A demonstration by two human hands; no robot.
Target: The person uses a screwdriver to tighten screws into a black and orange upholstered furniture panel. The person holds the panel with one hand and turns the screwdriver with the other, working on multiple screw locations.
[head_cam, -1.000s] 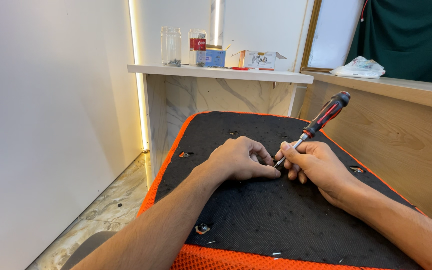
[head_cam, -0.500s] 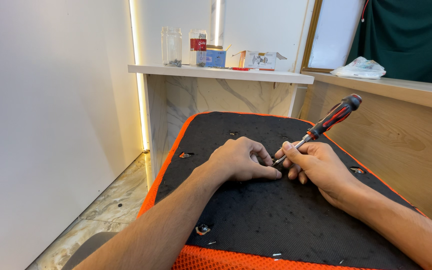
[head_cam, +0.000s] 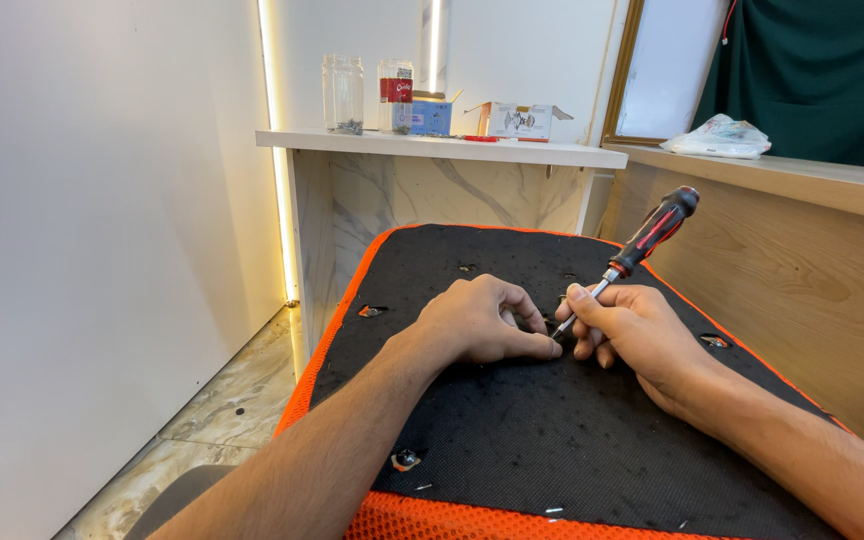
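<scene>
At mid-frame, on the black pad (head_cam: 552,420), the left hand (head_cam: 482,322) presses down curled; the right hand (head_cam: 624,330) pinches a screwdriver (head_cam: 632,255).

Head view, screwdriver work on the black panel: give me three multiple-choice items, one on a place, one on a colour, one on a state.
1. Where does the screwdriver tip meet the black panel?
A. at the near edge
B. between the two hands, near the panel's middle
C. on the shelf

2. What colour is the panel's border?
A. orange
B. blue
C. white

3. How does the right hand stand?
A. open and flat
B. closed on the screwdriver's shaft
C. lifted off the panel

Answers:
1 B, the tip comes down right beside the left hand, whose fingertips press on the panel there.
2 A, an orange mesh rim runs round the black surface.
3 B, the fingers wrap the metal shaft low down, and the red and black handle sticks up free above.
</scene>
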